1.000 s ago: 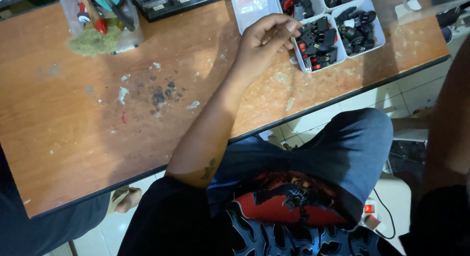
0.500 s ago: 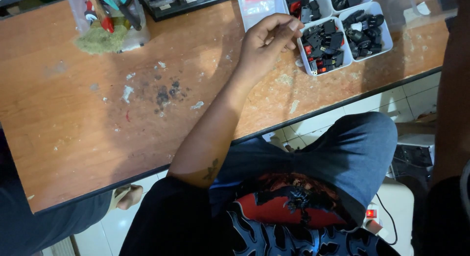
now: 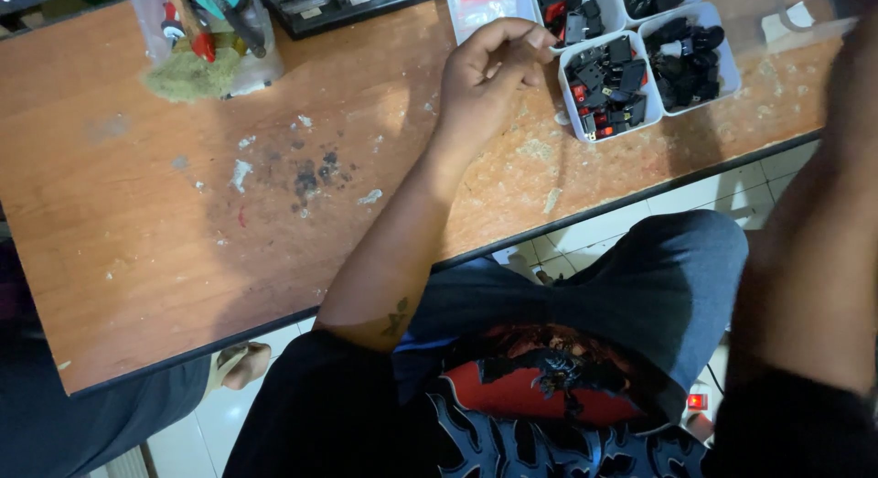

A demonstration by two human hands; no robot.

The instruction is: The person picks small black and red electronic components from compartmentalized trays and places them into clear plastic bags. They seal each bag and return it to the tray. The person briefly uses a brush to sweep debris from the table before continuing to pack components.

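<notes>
— Two trays of black switches (image 3: 611,86) sit upper right on the tabletop (image 3: 183,231)?
— Yes, within reach. Left hand (image 3: 485,80) rests beside the nearer tray (image 3: 569,103), grip curled narrow; holding anything, can't tell. Right hand is out of view.

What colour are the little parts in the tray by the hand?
Mostly black, some red, in the white tray beside the left hand; head view.

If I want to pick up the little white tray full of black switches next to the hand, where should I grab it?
Probably by its near rim. The white tray is shallow, open-topped and sits flat on the wooden table, so pinch the bare front edge, thumb outside and fingers inside, coming from the table-edge side. The left hand crowds its left side, and another tray touches its right side. Keep it level so the switches stay in.
</notes>
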